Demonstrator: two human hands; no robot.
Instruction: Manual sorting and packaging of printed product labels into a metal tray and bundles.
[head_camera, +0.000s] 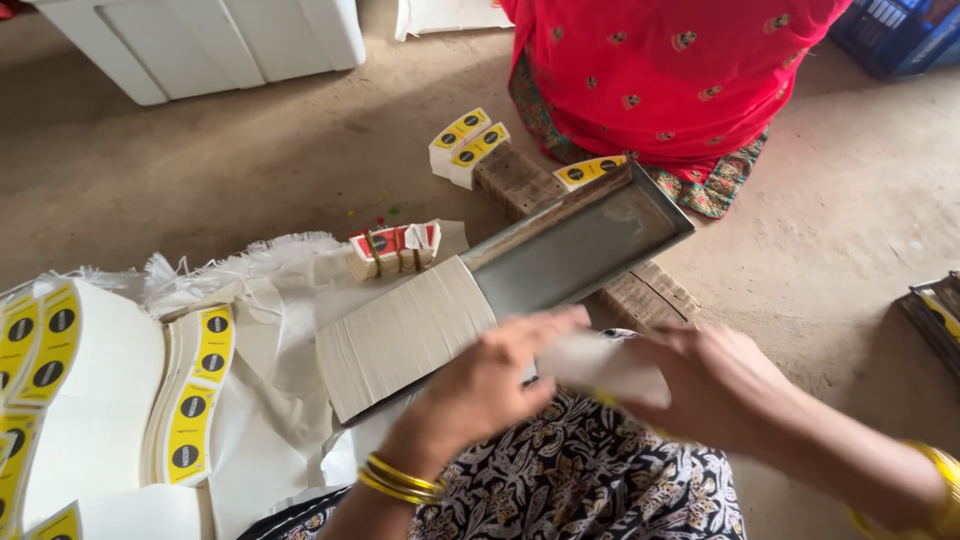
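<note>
Both my hands hold a small bundle of white paper cards (605, 368) above my lap. My left hand (490, 385), with gold bangles at the wrist, grips its left end with fingers stretched over it. The bundle's right end sits in my right hand (715, 385). Just beyond my hands a long stack of white cards (405, 335) lies in a slanted metal tray (585, 245) that rests on a wooden block (515, 180). The bundle is blurred by motion.
Curved stacks of yellow-and-white labels (195, 395) lie on white cloth (275, 300) at left. A red-and-white banded bundle (393, 248) lies near the tray. Small label packs (465, 140) top the block. A person in red (660, 70) sits opposite. White boxes (200, 40) stand behind.
</note>
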